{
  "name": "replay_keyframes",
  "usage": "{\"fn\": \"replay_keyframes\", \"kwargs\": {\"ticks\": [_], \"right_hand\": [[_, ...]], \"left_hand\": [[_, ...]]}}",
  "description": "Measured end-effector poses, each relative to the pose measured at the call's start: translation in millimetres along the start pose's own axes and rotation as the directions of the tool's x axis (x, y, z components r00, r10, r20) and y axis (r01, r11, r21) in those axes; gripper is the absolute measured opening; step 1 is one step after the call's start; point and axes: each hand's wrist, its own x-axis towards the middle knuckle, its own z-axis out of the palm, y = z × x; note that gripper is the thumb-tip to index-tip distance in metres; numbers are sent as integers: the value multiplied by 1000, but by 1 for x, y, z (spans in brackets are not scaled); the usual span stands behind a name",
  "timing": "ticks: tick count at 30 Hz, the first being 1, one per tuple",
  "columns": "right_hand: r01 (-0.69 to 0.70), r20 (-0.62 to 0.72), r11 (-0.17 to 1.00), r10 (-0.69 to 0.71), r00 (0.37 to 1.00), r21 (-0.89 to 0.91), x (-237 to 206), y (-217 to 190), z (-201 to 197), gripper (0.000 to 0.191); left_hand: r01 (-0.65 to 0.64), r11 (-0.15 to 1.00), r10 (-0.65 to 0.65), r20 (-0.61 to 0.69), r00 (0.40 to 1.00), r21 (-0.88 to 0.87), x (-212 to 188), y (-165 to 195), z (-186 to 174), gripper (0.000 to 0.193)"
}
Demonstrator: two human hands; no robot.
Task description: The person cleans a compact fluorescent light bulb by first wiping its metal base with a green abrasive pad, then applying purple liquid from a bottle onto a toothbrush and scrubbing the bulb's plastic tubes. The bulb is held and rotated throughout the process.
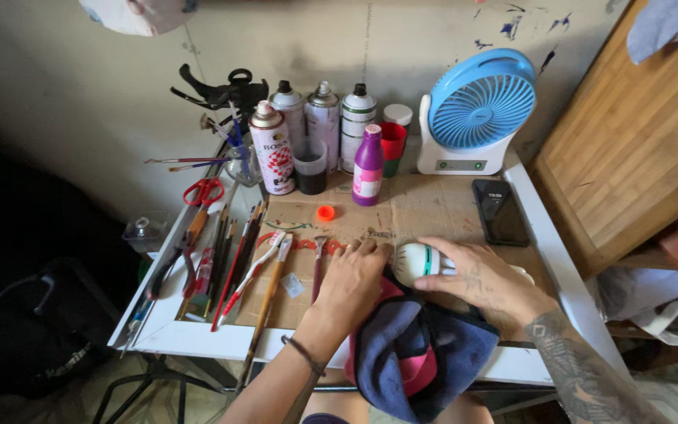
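- White egg-shaped object (pixel 416 262) with a green band: lies on the cardboard sheet (pixel 425 208), long axis running left to right, its rounded end pointing toward the left hand (pixel 352 284).
- Right hand (pixel 484 279): the nearer one; fingers loosely curled over the object's right half, grasping it from above.
- Left hand: just left of the object, fingers bent and pressed flat on the cardboard, holding nothing; fingertips close to the object's left end.
- Blue and pink cloth (pixel 413 353): bunched under both wrists, touching the object's near side.
- Brushes (pixel 246 263) and red-handled scissors (pixel 200 196): well left.
- Black phone (pixel 500 210), spray cans (pixel 319 126), purple bottle (pixel 368 166), blue fan (pixel 476 110): beyond, clear of the hands.
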Motion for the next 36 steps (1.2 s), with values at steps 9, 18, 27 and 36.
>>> {"fn": "replay_keyframes", "kwargs": {"ticks": [9, 18, 27, 36], "right_hand": [[-55, 99, 987, 40, 994, 149, 9, 14, 4, 80], [-80, 119, 995, 72, 990, 60, 18, 7, 9, 83], [343, -177, 925, -369, 912, -161, 60, -91, 47, 76], [377, -269, 884, -448, 852, -276, 138, -214, 102, 78]], "left_hand": [[-79, 997, 79, 22, 997, 23, 2, -15, 9, 23], [-45, 994, 44, 10, 999, 102, -12, -17, -20, 27], [65, 993, -50, -159, 986, 93, -57, -102, -116, 26], [199, 960, -143, -266, 953, 198, -93, -239, -190, 21]]}}
